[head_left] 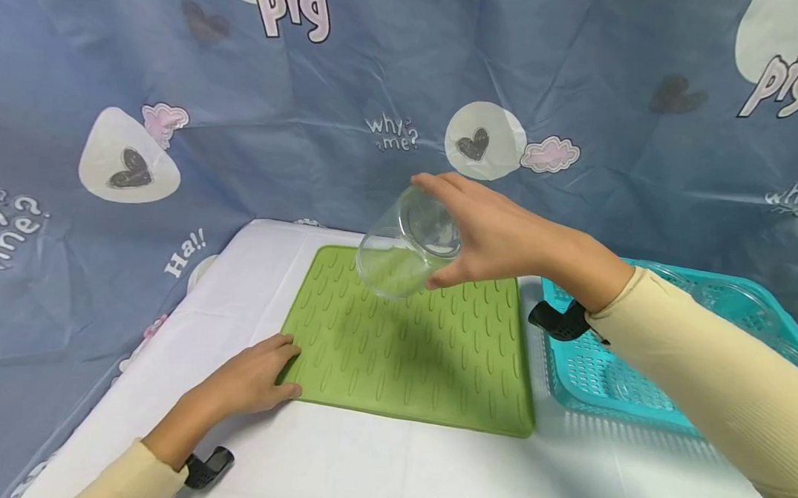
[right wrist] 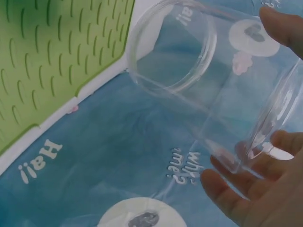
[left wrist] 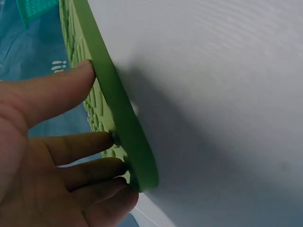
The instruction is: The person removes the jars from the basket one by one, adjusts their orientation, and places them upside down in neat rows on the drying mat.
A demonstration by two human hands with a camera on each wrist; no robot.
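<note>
A clear glass (head_left: 399, 256) tilts in the air above the green ridged mat (head_left: 407, 361), its open rim toward the lower left in the head view. My right hand (head_left: 493, 231) grips it round the base end, thumb on one side and fingers on the other. The right wrist view shows the see-through glass (right wrist: 213, 80) with the fingertips (right wrist: 215, 184) along its base. At the mat's front left corner rests my left hand (head_left: 253, 376). In the left wrist view its thumb and fingers touch the edge of the mat (left wrist: 120, 104), the fingers fairly straight.
A turquoise perforated basket (head_left: 583, 394) stands on the right, partly behind the right sleeve, with clear glassware (head_left: 737, 305) inside. White cloth (head_left: 343, 462) covers the table. A blue printed curtain (head_left: 349, 158) hangs behind and along the left.
</note>
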